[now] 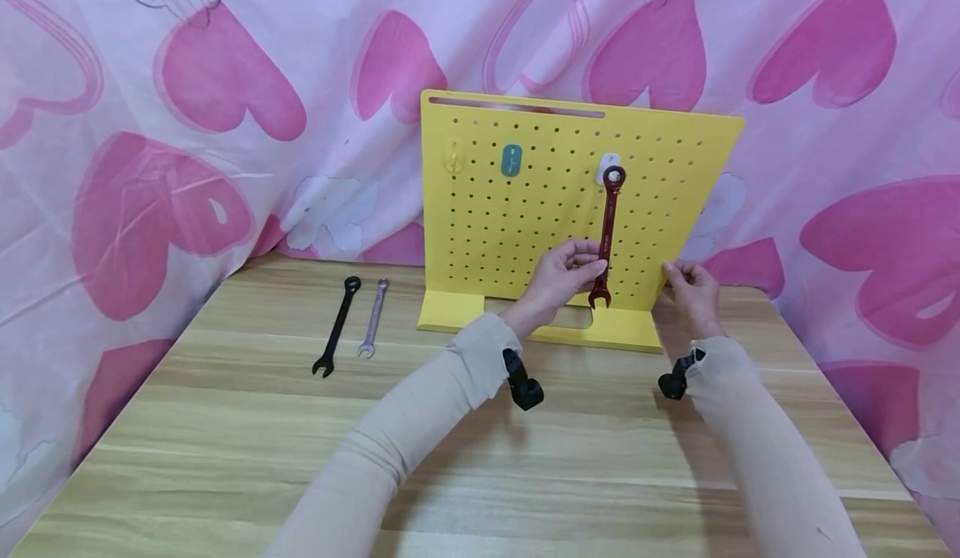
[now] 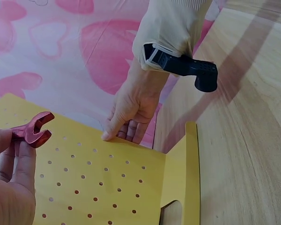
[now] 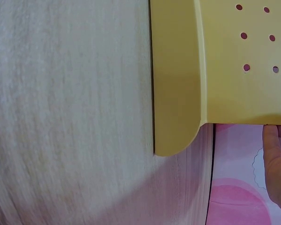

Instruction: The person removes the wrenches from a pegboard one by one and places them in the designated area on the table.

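Note:
My left hand (image 1: 558,279) pinches a dark red combination wrench (image 1: 608,229) near its lower end, between thumb and fingers. The wrench stands nearly upright in front of a yellow pegboard (image 1: 525,216), its open end down and its ring end overlapping a white hook (image 1: 606,165) in the head view. At the board's right side edge, my right hand (image 1: 693,291) grips the rim with its thumb in front and the other fingers behind; the left wrist view shows this hold too. A teal hook (image 1: 512,160) and a yellow hook (image 1: 453,156) are mounted farther left on the board.
On the wooden table (image 1: 247,441), left of the board, lie a black combination wrench (image 1: 340,325) and a smaller silver one (image 1: 373,318). The board stands on a yellow foot (image 1: 618,331). A pink curtain with hearts (image 1: 322,58) hangs behind the table.

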`<action>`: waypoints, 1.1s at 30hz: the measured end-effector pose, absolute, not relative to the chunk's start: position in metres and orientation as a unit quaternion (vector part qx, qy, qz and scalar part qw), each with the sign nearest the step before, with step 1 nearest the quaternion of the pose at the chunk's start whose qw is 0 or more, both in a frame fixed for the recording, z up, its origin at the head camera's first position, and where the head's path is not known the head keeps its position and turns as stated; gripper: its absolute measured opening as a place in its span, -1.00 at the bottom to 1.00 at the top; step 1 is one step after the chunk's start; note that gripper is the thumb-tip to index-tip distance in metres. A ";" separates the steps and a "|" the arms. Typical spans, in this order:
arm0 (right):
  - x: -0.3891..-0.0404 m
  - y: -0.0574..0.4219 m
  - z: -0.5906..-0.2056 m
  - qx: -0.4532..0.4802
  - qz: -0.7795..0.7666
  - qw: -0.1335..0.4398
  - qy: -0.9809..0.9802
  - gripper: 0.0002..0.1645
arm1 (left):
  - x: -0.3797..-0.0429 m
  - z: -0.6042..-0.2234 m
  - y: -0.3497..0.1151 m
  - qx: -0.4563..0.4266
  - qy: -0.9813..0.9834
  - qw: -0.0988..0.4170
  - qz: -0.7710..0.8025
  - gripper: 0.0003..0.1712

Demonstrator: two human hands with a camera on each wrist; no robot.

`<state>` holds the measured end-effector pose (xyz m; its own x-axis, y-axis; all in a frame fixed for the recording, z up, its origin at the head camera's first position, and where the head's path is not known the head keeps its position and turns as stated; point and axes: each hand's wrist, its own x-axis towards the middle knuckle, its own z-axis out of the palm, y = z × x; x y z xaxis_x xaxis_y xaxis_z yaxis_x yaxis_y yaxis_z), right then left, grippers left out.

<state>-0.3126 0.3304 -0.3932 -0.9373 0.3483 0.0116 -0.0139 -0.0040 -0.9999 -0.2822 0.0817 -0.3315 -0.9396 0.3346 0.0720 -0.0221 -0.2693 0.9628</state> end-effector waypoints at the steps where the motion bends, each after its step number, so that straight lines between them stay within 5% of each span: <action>1: -0.313 0.331 -0.395 -0.116 0.700 0.132 -0.692 -0.82 | -0.282 -0.331 0.081 0.132 0.591 0.113 0.787 -0.71; 33: -0.317 0.333 -0.398 -0.091 0.726 0.137 -0.668 -0.81 | -0.257 -0.360 0.007 0.126 0.659 0.088 0.736 -0.61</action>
